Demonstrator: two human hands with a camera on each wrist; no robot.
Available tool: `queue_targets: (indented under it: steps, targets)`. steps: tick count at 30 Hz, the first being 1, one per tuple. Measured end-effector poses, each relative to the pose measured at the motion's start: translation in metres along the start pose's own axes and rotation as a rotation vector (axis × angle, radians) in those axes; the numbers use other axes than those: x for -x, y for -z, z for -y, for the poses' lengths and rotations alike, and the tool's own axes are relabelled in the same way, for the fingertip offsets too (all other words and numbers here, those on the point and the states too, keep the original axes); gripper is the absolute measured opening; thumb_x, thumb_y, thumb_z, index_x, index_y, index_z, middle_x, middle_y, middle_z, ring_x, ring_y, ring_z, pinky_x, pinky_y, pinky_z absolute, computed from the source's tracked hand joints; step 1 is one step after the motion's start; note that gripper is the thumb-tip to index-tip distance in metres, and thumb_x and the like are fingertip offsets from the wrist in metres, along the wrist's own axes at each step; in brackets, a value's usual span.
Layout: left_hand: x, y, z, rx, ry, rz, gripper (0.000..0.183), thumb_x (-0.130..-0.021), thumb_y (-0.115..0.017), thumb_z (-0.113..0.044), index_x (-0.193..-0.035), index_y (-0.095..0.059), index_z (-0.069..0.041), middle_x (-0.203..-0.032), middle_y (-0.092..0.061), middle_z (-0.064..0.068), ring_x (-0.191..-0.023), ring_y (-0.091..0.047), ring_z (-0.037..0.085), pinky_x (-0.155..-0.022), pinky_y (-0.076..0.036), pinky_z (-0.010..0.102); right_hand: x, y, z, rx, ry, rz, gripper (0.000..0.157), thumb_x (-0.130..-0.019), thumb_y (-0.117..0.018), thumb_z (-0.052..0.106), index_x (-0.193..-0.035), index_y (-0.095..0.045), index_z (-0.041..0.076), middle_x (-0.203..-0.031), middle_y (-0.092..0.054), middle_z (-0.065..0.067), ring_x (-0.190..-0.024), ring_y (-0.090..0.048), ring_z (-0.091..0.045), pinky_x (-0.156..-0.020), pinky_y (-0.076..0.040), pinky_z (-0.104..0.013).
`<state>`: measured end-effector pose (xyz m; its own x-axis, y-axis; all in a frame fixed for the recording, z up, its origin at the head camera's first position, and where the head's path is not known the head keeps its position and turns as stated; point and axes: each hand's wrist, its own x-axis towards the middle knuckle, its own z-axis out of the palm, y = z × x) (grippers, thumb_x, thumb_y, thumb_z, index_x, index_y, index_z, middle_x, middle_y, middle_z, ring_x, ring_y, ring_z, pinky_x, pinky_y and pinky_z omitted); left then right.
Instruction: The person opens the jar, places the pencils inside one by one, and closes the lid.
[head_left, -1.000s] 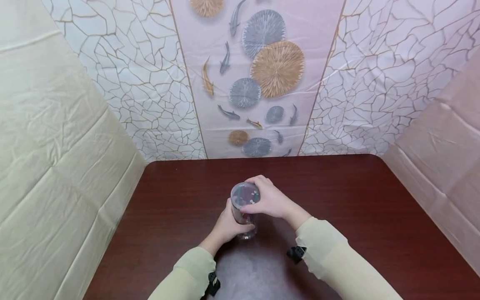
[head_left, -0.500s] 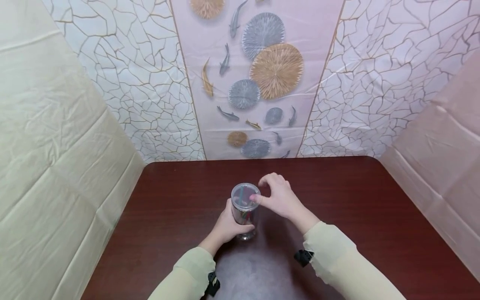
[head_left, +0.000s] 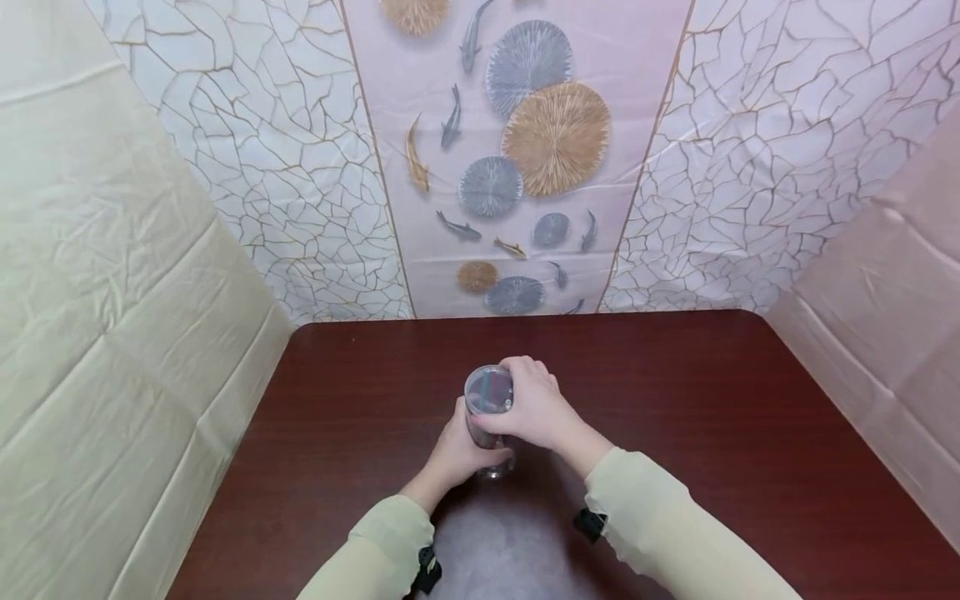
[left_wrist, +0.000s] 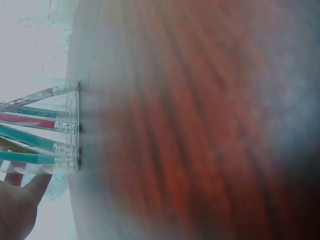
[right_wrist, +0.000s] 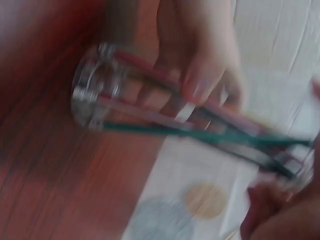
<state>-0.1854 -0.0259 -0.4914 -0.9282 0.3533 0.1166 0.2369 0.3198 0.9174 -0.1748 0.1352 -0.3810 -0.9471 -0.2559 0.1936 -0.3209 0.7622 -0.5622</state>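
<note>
A clear cylindrical jar (left_wrist: 74, 107) stands upright on the table with several red, green and yellowish pencils (left_wrist: 30, 121) inside. Around its body, the left hand (head_left: 456, 452) grips from the left, thumb across the near side. At the top, the right hand (head_left: 534, 410) holds the rim of the clear lid (head_left: 486, 390), thumb in front and fingers behind. The right wrist view is blurred; there the left hand (right_wrist: 200, 55) wraps the jar and the right hand (right_wrist: 285, 215) is at its top end. The hands cover part of the jar.
The dark red-brown table (head_left: 360, 392) has rounded far corners. A patterned cloth (head_left: 555, 142) hangs behind it, with pale cloth walls (head_left: 135, 333) at both sides. Black wrist cameras (head_left: 589, 523) sit at the sleeve cuffs.
The right hand's fingers came off the lid and spread to the right half a second ago, and now hold the lid rim again. The left hand keeps its grip; the jar stays in place.
</note>
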Motion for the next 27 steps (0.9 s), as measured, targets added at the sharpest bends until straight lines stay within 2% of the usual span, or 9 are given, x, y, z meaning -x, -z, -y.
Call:
queue_targets:
  steps: [2,5,7,9,13,16,20,24,27]
  targets:
    - [-0.001,-0.001,-0.001,-0.016,0.001,-0.01,0.089,-0.066,-0.085,-0.028,-0.134,-0.029,-0.013,-0.121,-0.052,0.005,-0.108,-0.052,0.02,-0.09,-0.042,0.042,0.004,0.005,0.009,0.092,-0.043,-0.019,0.074,-0.062,-0.076,0.058,-0.111,-0.052,0.008,-0.1,-0.051,-0.003,-0.096,-0.044,-0.023,-0.079,-0.036,-0.042]
    - [-0.003,-0.001,-0.001,-0.018,0.006,0.0,0.09,-0.065,-0.085,-0.03,-0.134,-0.03,-0.013,-0.121,-0.053,0.005,-0.108,-0.052,0.02,-0.09,-0.042,0.042,0.008,0.017,0.011,0.139,-0.058,-0.009,0.076,-0.061,-0.073,0.066,-0.109,-0.057,0.008,-0.1,-0.052,-0.004,-0.096,-0.045,-0.025,-0.077,-0.035,-0.043]
    - [-0.003,-0.002,0.0,-0.018,-0.001,0.015,0.091,-0.063,-0.086,-0.032,-0.134,-0.03,-0.014,-0.121,-0.053,0.004,-0.108,-0.053,0.02,-0.09,-0.042,0.042,0.009,0.026,0.004,0.105,-0.03,0.025,0.075,-0.062,-0.072,0.065,-0.109,-0.058,0.009,-0.103,-0.052,-0.005,-0.098,-0.045,-0.024,-0.078,-0.035,-0.044]
    - [-0.003,-0.003,-0.001,-0.013,-0.01,0.037,0.091,-0.062,-0.086,-0.031,-0.133,-0.031,-0.014,-0.121,-0.054,0.004,-0.108,-0.053,0.02,-0.09,-0.042,0.042,0.009,0.03,-0.007,0.051,0.032,0.065,0.078,-0.064,-0.074,0.061,-0.118,-0.056,0.009,-0.113,-0.052,-0.007,-0.105,-0.043,-0.026,-0.084,-0.034,-0.046]
    - [-0.002,-0.005,-0.003,-0.005,-0.039,0.109,0.094,-0.061,-0.086,-0.027,-0.135,-0.03,-0.013,-0.122,-0.054,0.003,-0.109,-0.052,0.017,-0.092,-0.041,0.039,0.006,0.03,-0.028,-0.081,0.193,0.175,0.092,-0.065,-0.08,0.049,-0.139,-0.041,0.012,-0.136,-0.04,-0.009,-0.123,-0.035,-0.027,-0.094,-0.033,-0.052]
    - [-0.002,-0.007,-0.005,-0.015,-0.06,0.142,0.096,-0.061,-0.086,-0.025,-0.137,-0.029,-0.012,-0.123,-0.054,0.002,-0.109,-0.052,0.015,-0.093,-0.04,0.035,0.004,0.025,-0.035,-0.17,0.239,0.221,0.089,-0.066,-0.082,0.042,-0.14,-0.041,0.013,-0.135,-0.042,-0.006,-0.121,-0.038,-0.024,-0.094,-0.037,-0.049]
    - [-0.001,-0.011,-0.01,-0.033,-0.05,0.101,0.093,-0.061,-0.086,-0.029,-0.134,-0.032,-0.014,-0.12,-0.054,0.001,-0.107,-0.053,0.015,-0.091,-0.041,0.035,0.006,0.017,-0.027,-0.119,0.155,0.134,0.074,-0.066,-0.08,0.044,-0.127,-0.051,0.013,-0.119,-0.053,0.0,-0.109,-0.045,-0.02,-0.089,-0.038,-0.045]
    - [0.002,-0.015,-0.013,-0.06,-0.022,0.04,0.089,-0.061,-0.086,-0.036,-0.13,-0.035,-0.014,-0.118,-0.055,-0.001,-0.104,-0.054,0.014,-0.088,-0.043,0.035,0.016,0.009,-0.01,0.043,-0.009,-0.008,0.073,-0.064,-0.076,0.055,-0.119,-0.054,0.012,-0.109,-0.057,-0.001,-0.102,-0.047,-0.023,-0.084,-0.035,-0.044]
    - [0.004,-0.017,-0.012,-0.071,-0.002,0.02,0.089,-0.061,-0.086,-0.037,-0.13,-0.035,-0.014,-0.115,-0.055,-0.003,-0.101,-0.054,0.014,-0.086,-0.044,0.035,0.021,0.008,-0.001,0.113,-0.075,-0.041,0.077,-0.062,-0.074,0.061,-0.116,-0.054,0.01,-0.106,-0.057,-0.004,-0.101,-0.047,-0.026,-0.081,-0.035,-0.044]
